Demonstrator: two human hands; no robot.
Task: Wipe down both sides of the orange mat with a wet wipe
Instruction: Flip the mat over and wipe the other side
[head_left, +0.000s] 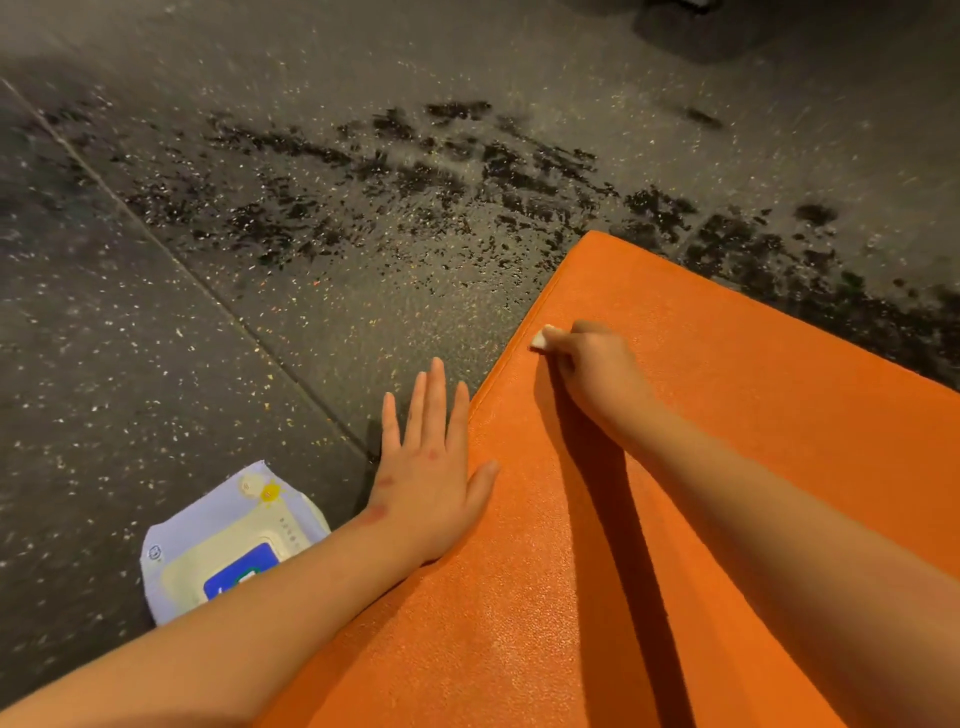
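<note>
The orange mat (727, 415) lies flat on a dark speckled floor and fills the lower right of the head view, one corner pointing away from me. My right hand (592, 358) grips a small white wet wipe (540, 339) and presses it on the mat close to its left edge. Only a bit of the wipe shows past the fingers. My left hand (431, 467) lies flat with straight fingers across that same edge, the thumb on the mat and the fingers on the floor.
A pale lilac pack of wet wipes (228, 540) with a blue label lies on the floor to the left, partly hidden under my left forearm. Dark wet patches (415, 171) streak the floor beyond the mat. A seam (182, 265) runs across the floor tiles.
</note>
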